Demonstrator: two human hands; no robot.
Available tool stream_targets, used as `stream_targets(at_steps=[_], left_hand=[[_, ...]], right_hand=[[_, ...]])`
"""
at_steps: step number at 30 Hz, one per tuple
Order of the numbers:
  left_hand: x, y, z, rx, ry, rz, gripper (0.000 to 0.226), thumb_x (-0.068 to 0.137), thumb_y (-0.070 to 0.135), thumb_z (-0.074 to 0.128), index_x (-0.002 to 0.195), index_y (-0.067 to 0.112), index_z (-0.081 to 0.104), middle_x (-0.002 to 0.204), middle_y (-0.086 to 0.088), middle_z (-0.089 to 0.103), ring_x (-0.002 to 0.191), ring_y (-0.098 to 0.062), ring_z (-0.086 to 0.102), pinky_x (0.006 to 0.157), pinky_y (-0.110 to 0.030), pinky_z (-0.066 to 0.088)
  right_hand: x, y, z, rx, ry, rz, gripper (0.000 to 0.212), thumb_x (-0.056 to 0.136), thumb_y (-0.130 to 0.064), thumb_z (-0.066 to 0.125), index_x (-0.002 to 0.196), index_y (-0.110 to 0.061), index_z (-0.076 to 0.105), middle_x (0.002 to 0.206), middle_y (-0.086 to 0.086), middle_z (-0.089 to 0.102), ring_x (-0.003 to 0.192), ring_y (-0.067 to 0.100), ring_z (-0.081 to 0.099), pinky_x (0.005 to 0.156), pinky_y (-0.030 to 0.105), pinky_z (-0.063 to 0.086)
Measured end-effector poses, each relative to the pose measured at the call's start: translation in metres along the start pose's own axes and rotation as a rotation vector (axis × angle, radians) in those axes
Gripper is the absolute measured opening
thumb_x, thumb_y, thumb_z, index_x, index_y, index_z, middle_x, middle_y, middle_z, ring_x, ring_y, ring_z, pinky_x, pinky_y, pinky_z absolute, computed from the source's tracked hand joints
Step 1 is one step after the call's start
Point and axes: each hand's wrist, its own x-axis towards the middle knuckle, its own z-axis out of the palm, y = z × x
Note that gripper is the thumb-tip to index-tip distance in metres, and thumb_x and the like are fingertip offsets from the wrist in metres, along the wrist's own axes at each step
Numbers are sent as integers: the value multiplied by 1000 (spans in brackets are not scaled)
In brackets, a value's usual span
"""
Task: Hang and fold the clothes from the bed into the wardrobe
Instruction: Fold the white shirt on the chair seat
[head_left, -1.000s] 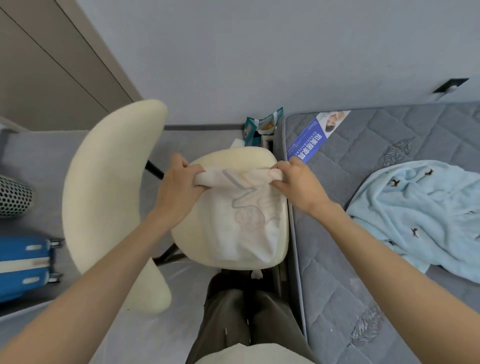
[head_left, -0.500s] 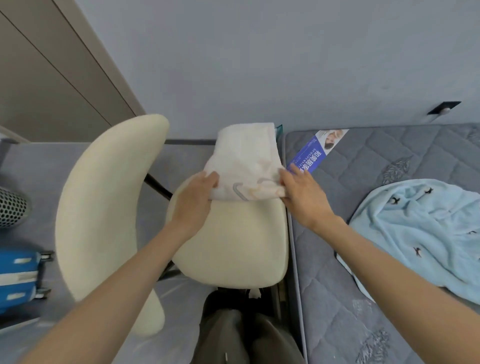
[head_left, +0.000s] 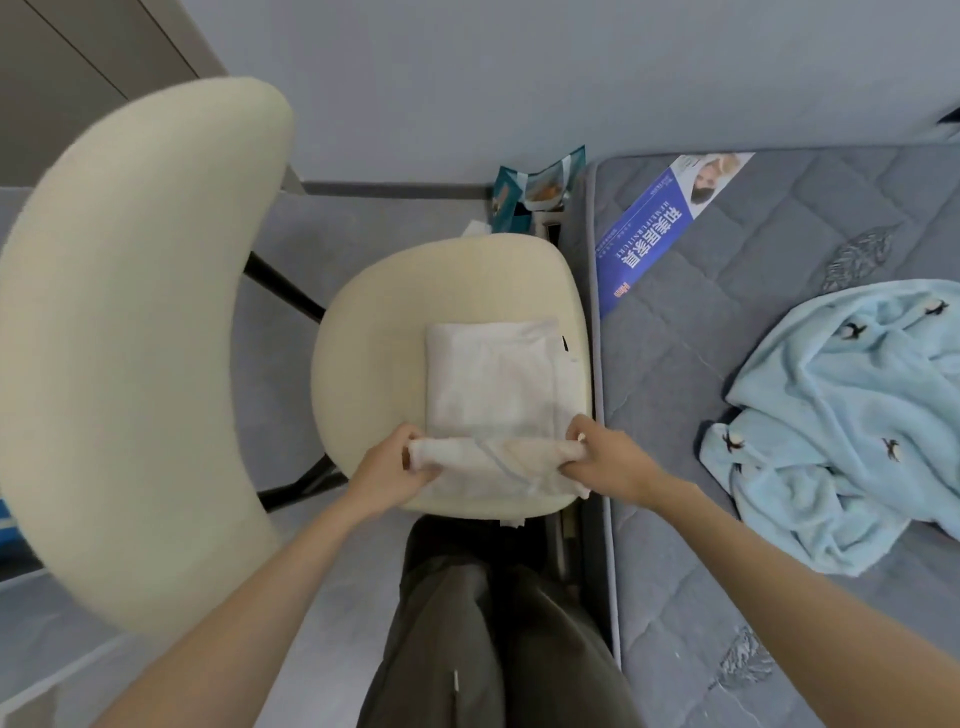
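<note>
A white folded garment (head_left: 488, 384) is laid on the cream chair seat (head_left: 374, 332); its rolled near edge is gripped at either end by the left hand (head_left: 395, 470) and right hand (head_left: 610, 460) (thin, soft cloth). A fleecy light-blue garment (head_left: 852, 410) is crumpled on the quilted grey mattress (head_left: 675, 395).

**Mostly cream, grey and pale blue**

So the chair (head_left: 452, 291) in the middle is cream all over. The garment (head_left: 488, 384) on it is white with a faint blue line print. On the right, the mattress (head_left: 727, 364) is grey diamond quilting with darker leaf shapes, plus a blue label (head_left: 644, 244) with white lettering. Far right, the blanket (head_left: 841, 415) is baby blue with tiny dark bird-like figures. Down bottom, the trousers (head_left: 493, 623) are dark olive.
</note>
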Motion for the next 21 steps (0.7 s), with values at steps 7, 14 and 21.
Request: stream_targets(at_steps=[7, 14, 21], left_hand=[[69, 43, -26, -497, 212, -25, 76, 91, 30, 63, 149, 29, 14, 115, 11, 53, 96, 4, 55, 66, -1, 39], [108, 35, 21, -274, 321, -195, 62, 91, 39, 60, 138, 5, 39, 137, -13, 46, 127, -30, 43, 106, -39, 36], [129, 29, 55, -165, 599, -158, 61, 92, 46, 56, 132, 2, 44, 130, -20, 50, 120, -35, 46, 97, -39, 35]], right_hand=[[49, -26, -32, 567, 482, 17, 60, 86, -30, 69, 134, -28, 33, 111, 1, 56, 95, 14, 56, 83, 28, 43], [91, -25, 25, 554, 475, 196, 73, 93, -35, 56, 152, -16, 17, 152, 10, 30, 140, 30, 26, 115, 46, 24], [129, -25, 47, 457, 748, 385, 70, 90, -52, 54, 144, -14, 31, 137, 14, 32, 123, 32, 31, 98, 38, 29]])
